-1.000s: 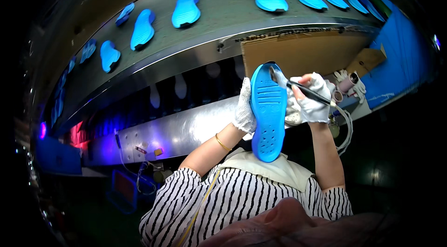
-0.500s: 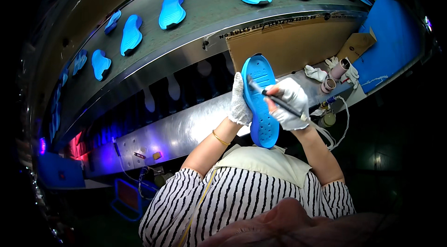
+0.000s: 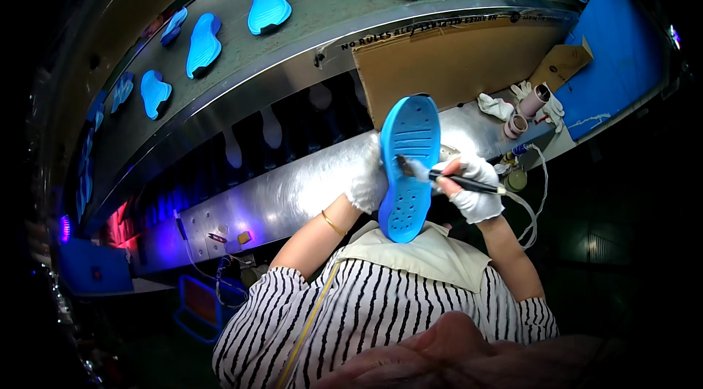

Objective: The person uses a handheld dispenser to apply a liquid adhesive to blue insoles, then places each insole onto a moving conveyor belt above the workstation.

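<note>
Two gloved hands meet: left hand (image 3: 366, 182) clasps the upright blue rubber shoe sole (image 3: 407, 166) lengthwise, right hand (image 3: 474, 188) pinches a dark-handled brush (image 3: 452, 179), bristles touching its middle from the right.

At about one o'clock from the middle of the scene, a flat brown cardboard sheet (image 3: 454, 67) leans against the conveyor's metal edge, broad and roughly rectangular. Further toward two o'clock sits a smaller brown cardboard piece (image 3: 560, 64), folded like an open box flap, against a blue panel. Along the conveyor's steel rim at twelve o'clock runs a thin strip of dark lettering (image 3: 432, 26), like a stencilled sign. Down at eight o'clock a small orange tag (image 3: 244, 237) sticks to the shiny metal front. No screens show.
</note>
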`<state>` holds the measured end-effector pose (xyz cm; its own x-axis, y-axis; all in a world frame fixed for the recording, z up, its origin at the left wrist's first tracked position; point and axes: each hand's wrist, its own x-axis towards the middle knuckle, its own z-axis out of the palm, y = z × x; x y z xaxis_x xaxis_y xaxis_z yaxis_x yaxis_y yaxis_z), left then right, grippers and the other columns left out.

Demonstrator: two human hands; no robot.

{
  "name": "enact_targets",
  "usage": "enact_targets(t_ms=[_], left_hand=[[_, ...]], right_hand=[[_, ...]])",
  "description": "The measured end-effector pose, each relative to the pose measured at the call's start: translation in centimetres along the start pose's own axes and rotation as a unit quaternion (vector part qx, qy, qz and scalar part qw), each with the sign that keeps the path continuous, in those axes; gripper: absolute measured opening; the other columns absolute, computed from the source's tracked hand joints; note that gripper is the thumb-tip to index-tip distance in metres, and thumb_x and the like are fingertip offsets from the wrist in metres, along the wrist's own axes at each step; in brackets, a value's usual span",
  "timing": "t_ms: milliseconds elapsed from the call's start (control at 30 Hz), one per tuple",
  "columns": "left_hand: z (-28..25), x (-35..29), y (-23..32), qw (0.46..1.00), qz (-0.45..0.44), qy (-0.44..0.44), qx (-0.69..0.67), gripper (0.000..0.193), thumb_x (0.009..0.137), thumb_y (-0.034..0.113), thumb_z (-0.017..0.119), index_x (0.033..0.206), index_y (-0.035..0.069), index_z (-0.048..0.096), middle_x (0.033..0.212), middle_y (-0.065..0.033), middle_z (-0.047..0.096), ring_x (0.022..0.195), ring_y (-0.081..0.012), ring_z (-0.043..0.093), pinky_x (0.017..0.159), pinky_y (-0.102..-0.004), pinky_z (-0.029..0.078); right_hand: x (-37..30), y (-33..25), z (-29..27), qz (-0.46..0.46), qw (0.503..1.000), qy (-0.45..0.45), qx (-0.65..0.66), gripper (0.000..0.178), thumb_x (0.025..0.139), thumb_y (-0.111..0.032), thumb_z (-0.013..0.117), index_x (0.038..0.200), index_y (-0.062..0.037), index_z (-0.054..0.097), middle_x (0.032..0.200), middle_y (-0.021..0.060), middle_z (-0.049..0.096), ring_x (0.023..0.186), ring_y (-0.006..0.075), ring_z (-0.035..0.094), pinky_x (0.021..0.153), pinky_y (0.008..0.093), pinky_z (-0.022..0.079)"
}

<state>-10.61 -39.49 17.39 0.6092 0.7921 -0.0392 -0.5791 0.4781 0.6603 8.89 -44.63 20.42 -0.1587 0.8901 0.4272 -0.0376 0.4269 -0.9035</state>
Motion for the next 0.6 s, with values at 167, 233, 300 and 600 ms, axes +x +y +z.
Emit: enact_targets(t_ms=[167,233,300,600], left_hand=[[-0.6,0.9,-1.8,0.997,0.007,0.020,0.071,0.085,0.079,0.074,0.035,0.127,0.004,0.044,0.113,-0.0130,0.057,0.101,-0.0245,0.058,0.086,-0.0384,0.050],[0.1,2.0,-0.7,0.998,-0.009,0.067,-0.009,0.093,0.076,0.078,0.033,0.130,0.003,0.040,0.116,-0.0146,0.056,0.100,-0.0278,0.059,0.082,-0.0406,0.053],[0.6,2.5,-0.4,0.998,0.046,-0.027,-0.042,0.103,0.070,0.084,0.032,0.132,0.003,0.038,0.119,-0.0167,0.055,0.100,-0.0307,0.059,0.083,-0.0435,0.052],[1.8,3.5,2.2,0.956,0.139,-0.187,-0.179,0.114,0.058,0.086,0.043,0.131,-0.001,0.037,0.122,-0.0157,0.052,0.106,-0.0324,0.055,0.098,-0.0482,0.042]], right_hand=[[-0.9,0.5,0.4,-0.047,0.998,0.011,-0.027,0.013,0.077,0.002,0.067,0.086,-0.0024,0.059,0.082,0.0085,0.064,0.071,0.0108,0.060,0.067,0.0227,0.049],[-0.7,0.1,0.5,-0.039,0.999,0.004,0.029,0.013,0.077,0.002,0.067,0.087,-0.0020,0.059,0.083,0.0092,0.064,0.071,0.0111,0.060,0.066,0.0232,0.049],[-0.2,0.1,0.5,-0.030,0.996,-0.008,0.088,0.013,0.078,0.002,0.066,0.087,-0.0017,0.058,0.085,0.0099,0.064,0.071,0.0115,0.061,0.066,0.0238,0.049],[0.3,-1.7,1.7,-0.010,0.996,-0.044,0.081,0.016,0.073,0.007,0.069,0.085,-0.0013,0.062,0.087,0.0109,0.065,0.072,0.0131,0.063,0.065,0.0234,0.050]])
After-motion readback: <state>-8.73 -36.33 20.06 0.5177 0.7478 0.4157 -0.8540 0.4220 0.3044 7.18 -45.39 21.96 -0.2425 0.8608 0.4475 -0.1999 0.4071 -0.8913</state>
